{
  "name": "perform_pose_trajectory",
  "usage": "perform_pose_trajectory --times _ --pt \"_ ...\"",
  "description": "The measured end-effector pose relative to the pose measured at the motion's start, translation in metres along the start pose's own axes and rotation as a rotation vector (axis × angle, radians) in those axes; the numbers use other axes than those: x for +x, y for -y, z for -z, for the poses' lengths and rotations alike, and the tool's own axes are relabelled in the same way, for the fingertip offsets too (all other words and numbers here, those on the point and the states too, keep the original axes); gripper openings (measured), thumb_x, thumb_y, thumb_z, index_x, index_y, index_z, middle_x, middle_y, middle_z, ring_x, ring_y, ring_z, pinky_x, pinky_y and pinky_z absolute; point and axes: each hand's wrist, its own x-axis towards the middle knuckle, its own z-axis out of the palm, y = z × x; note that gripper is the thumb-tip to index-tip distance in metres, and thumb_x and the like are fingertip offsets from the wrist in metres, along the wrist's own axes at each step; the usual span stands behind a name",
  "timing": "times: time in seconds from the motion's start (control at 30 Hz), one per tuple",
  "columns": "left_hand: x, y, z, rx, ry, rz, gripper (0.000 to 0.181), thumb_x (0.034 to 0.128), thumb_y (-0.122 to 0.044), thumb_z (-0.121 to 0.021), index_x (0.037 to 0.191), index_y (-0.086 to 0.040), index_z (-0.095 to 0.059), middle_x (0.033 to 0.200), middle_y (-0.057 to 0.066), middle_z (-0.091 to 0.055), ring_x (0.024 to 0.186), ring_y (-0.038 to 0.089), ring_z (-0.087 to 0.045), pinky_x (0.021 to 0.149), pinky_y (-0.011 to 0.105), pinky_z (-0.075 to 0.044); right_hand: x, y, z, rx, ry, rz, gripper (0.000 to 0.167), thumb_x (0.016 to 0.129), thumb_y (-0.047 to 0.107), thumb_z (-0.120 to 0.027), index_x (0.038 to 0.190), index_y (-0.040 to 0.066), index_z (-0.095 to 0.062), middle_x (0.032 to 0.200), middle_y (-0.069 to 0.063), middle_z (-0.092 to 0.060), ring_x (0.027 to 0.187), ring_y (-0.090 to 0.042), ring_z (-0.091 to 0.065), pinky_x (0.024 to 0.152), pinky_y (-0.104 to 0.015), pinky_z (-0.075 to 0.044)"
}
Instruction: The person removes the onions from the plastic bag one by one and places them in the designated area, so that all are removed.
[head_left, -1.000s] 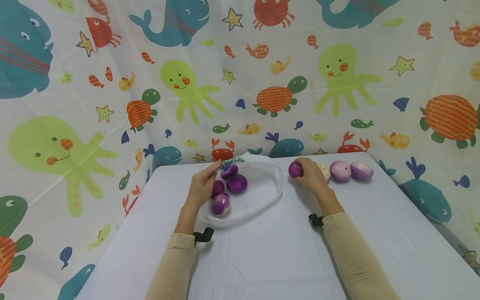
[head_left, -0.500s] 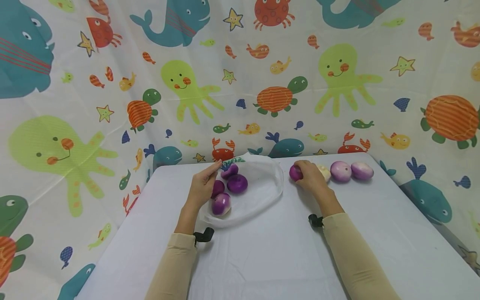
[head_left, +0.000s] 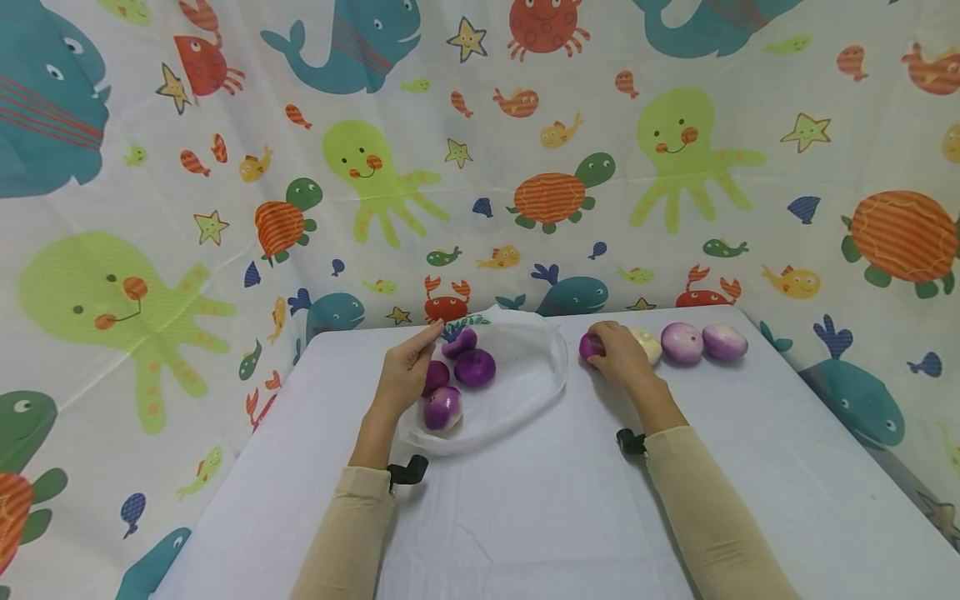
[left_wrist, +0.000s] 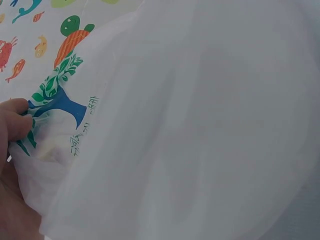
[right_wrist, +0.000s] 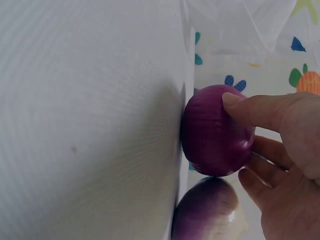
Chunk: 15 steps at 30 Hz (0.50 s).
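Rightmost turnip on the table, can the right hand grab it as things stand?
Probably not yet: the right hand holds a red onion, though nothing blocks the near side of the turnip.

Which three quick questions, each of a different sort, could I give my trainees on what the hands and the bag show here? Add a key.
1. Multiple choice: what does the right hand hold?
A) a spoon
B) a round purple vegetable
C) a cup
2. True or false: the left hand is not touching the white bag.
3. Count: in the head view, how many purple vegetables in the bag can be seen?

Key
1. B
2. False; it grips the white bag beside the blue-and-green print.
3. Four
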Motion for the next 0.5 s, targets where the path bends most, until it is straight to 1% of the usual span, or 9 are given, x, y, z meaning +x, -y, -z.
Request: perform_pose_trajectory --times 0.13,0.5 --pt "0.0 -0.0002 0.0003 0.001 -0.001 -0.004 0.037 0.1012 0.014 -0.05 0.136 0.01 -0.061 0.145 0.021 -0.06 0.141 0.037 -0.054 0.112 0.009 -0.04 0.0003 -0.0001 -0.0001 -0.004 0.001 -0.02 0.052 0.094 0.008 -0.076 0.141 0.005 -0.055 0.15 -0.023 -0.05 0.137 -0.043 -0.048 0.117 -0.062 -0.045" --pt "0.0003 -0.0008 0.0001 -0.007 -0.001 0.001 0.037 0.1014 0.014 -0.049 0.136 0.011 -0.061 0.146 0.022 -0.06 0.142 0.037 -0.054 0.112 0.01 -0.04 -0.0002 0.001 0.0026 -0.025 -0.011 -0.029 0.054 0.094 0.007 -0.075 0.143 0.004 -0.054 0.151 -0.024 -0.049 0.138 -0.044 -0.047 0.117 -0.063 -0.045"
